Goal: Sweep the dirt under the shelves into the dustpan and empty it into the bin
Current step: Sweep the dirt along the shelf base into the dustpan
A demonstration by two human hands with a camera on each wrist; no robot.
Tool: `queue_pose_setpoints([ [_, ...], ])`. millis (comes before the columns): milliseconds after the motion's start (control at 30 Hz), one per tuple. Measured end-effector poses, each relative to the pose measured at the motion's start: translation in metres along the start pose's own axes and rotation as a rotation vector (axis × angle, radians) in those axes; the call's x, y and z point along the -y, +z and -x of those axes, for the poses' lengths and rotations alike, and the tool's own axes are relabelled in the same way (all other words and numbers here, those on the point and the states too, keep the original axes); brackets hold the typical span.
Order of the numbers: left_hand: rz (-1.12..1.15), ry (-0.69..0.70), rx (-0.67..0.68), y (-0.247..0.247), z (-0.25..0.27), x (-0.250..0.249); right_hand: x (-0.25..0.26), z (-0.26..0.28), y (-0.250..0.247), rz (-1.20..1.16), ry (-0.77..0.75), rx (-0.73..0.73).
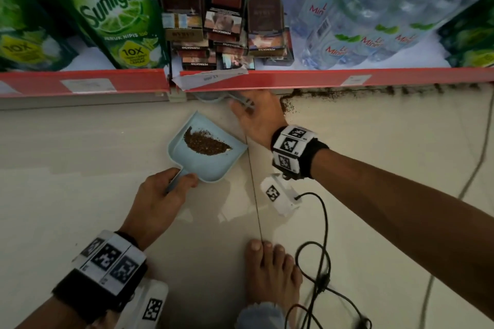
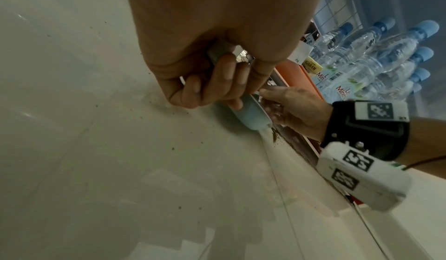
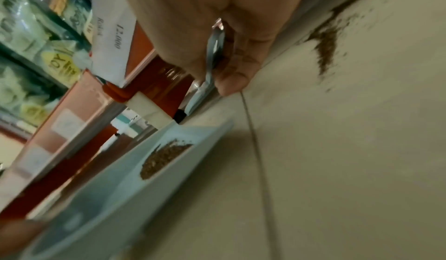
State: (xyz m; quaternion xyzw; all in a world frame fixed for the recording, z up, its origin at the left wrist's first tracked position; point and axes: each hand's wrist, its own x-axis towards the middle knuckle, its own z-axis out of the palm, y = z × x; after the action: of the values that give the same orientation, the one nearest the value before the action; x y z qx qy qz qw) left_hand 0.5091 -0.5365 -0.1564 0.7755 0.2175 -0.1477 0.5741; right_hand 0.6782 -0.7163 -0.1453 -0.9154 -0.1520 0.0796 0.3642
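Observation:
A light blue dustpan (image 1: pixel 213 165) lies on the pale floor below the shelf, with a brown pile of dirt (image 1: pixel 205 141) inside it. My left hand (image 1: pixel 171 184) grips its handle, fingers curled round it (image 2: pixel 224 85). My right hand (image 1: pixel 251 112) reaches to the shelf's foot and holds the grey-blue handle of a small brush (image 1: pixel 244 101); the brush head is mostly hidden under the shelf. In the right wrist view my fingers wrap that brush handle (image 3: pixel 213 58) above the dustpan (image 3: pixel 135 188). More loose dirt (image 1: pixel 290 105) lies along the shelf base to the right.
The red shelf edge (image 1: pixel 294 79) carries green Sunlight pouches (image 1: pixel 117 16), cigarette packs (image 1: pixel 227 21) and water bottles (image 1: pixel 361 21). A paper price label (image 1: pixel 211 79) hangs off it. My bare foot (image 1: pixel 270 272) and a black cable (image 1: pixel 320 248) lie on the floor near me.

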Motion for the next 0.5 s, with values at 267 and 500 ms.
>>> queue_pose_setpoints([
  [267, -0.003, 0.007, -0.018, -0.001, -0.003, 0.005, -0.036, 0.053, -0.059, 0.368, -0.140, 0.105],
  [500, 0.035, -0.002, 0.001, 0.004, -0.006, 0.009, -0.004, 0.025, -0.002, 0.102, -0.141, -0.101],
])
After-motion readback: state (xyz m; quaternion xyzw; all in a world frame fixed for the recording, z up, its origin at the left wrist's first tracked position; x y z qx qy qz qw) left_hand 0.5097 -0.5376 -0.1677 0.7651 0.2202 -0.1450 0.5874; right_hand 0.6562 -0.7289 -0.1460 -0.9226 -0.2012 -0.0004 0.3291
